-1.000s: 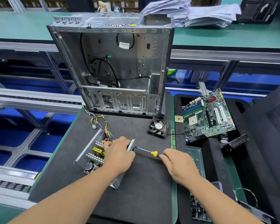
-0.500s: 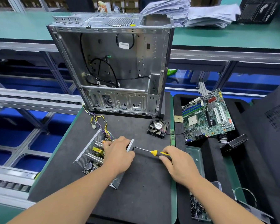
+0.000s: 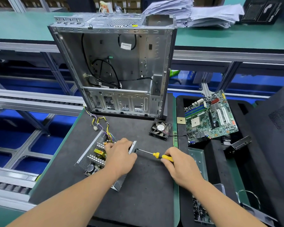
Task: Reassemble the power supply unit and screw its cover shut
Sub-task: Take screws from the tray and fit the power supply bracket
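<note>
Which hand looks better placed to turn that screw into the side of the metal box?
The right hand: it already grips the yellow screwdriver, whose tip meets the power supply unit's side wall. The left hand rests on the unit, steadying it.

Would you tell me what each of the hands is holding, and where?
Right hand grips the screwdriver by its yellow handle; left hand holds the power supply unit at its right edge.

A long green workbench [image 3: 31, 25] runs across the back, with paper stacks [image 3: 195, 12]; below it are grey metal rails [image 3: 31, 99] and perhaps blue bins [image 3: 44, 145].
</note>
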